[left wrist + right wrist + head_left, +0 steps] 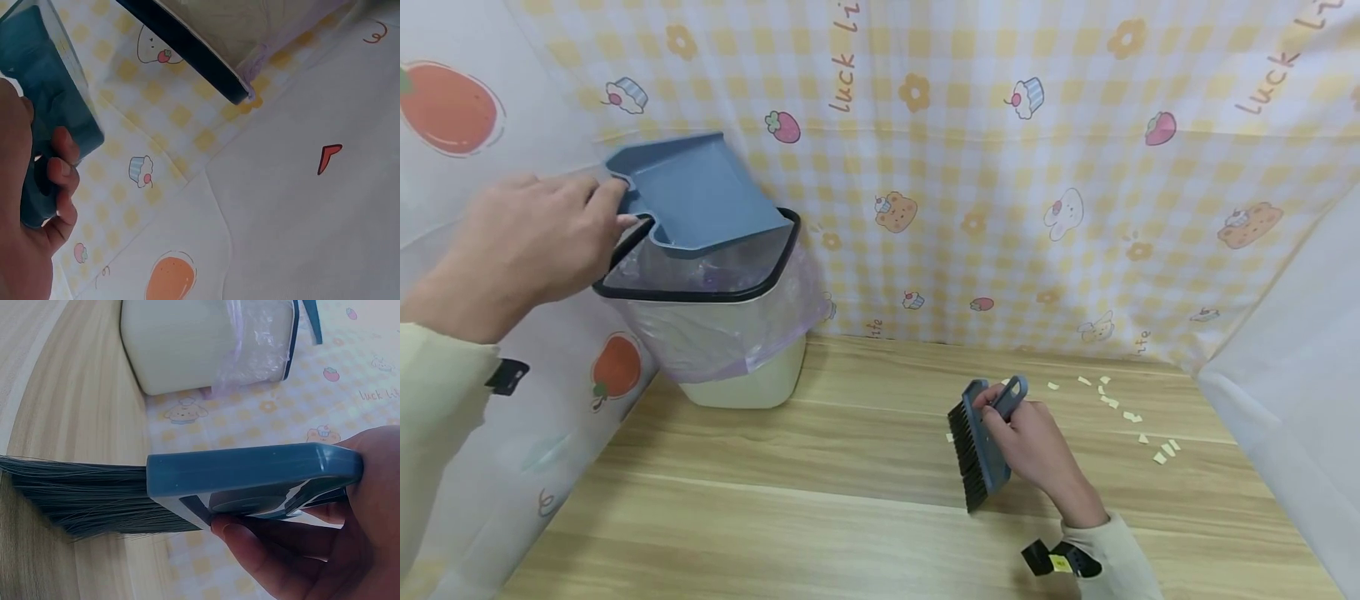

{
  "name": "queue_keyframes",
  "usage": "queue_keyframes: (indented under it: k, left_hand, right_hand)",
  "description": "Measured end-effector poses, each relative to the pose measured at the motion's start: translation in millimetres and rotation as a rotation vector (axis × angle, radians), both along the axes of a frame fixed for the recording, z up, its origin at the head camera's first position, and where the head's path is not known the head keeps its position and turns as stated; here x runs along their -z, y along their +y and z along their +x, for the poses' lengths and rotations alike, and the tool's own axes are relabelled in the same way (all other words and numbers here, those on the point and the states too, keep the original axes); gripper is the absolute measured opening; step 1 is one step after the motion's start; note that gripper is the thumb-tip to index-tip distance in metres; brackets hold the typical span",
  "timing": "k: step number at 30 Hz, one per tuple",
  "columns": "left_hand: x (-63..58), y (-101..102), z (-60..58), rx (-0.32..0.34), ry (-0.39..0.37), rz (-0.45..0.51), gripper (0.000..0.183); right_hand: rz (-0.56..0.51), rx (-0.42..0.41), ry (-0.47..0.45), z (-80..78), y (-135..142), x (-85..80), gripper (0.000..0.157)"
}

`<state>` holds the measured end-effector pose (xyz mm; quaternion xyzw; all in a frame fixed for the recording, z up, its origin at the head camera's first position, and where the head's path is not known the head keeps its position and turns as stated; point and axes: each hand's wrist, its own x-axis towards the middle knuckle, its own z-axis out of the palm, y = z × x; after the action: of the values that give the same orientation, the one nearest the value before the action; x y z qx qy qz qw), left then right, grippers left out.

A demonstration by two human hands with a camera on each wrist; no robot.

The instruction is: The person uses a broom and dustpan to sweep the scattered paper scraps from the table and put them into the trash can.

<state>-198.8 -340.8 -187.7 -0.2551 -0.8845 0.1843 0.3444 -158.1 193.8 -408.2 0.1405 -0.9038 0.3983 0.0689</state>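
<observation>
My left hand point(542, 237) grips the handle of a blue dustpan point(700, 196), which is tilted over the trash bin point(745, 392). No scraps show on the part of the pan that faces the head camera. In the left wrist view, fingers point(62, 169) curl around the dustpan's handle point(39, 200). Lower right, my right hand point(1037, 446) holds a blue hand brush point(992, 450) with dark bristles point(106, 497) close to the wooden surface. Small pale scraps point(1108, 402) lie scattered beyond and to the right of the brush, and one scrap point(950, 437) shows beside its bristles.
The cream bin has a black rim point(715, 296) and a translucent purple liner point(722, 342) folded over its outside. Behind the wooden surface point(760, 500) hangs a yellow checked cloth point(970, 183). White cloth point(1300, 400) borders the right side, with more on the left.
</observation>
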Motion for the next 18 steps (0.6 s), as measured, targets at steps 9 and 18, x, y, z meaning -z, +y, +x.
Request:
queue_keyframes:
  k: [9,18]
  left_hand:
    - [6.4,10,2.7,0.069,-0.054,0.090,0.029]
    - [21.1,34,4.0,0.257,-0.030,0.100,0.053]
  right_hand:
    - [-0.002,-0.005,0.004,-0.1,0,0.1,0.022]
    - [-0.005,-0.010,0.006,0.6,0,-0.8,0.022]
